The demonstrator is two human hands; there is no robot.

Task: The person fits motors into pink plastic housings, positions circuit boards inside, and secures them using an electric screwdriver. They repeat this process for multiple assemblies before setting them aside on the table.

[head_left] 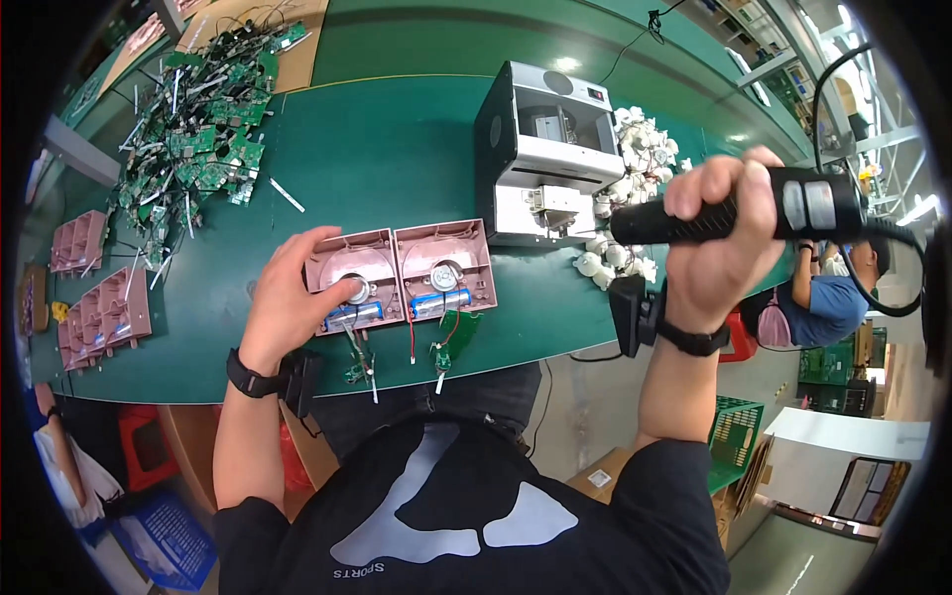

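My left hand [288, 299] grips the left of two open pink plastic housings [322, 260], its thumb pressing on the round silver part [359, 288] inside. Beside it stands the second pink housing [478, 260], with a like silver part [444, 277] and a blue cylindrical battery [440, 302]. Another blue battery [355, 316] sits in the left housing. Small green circuit boards [458, 334] hang on wires at the housings' near side. Raised at the right, my right hand [729, 233] is wrapped round a black corded electric screwdriver [684, 220]; its tip is hard to make out.
A black and white machine [550, 149] stands beyond the housings. White round parts with wires [640, 164] are heaped behind it. Circuit boards [208, 149] pile up at the far left, near more pink housings [104, 322]. A co-worker [828, 297] sits at the right.
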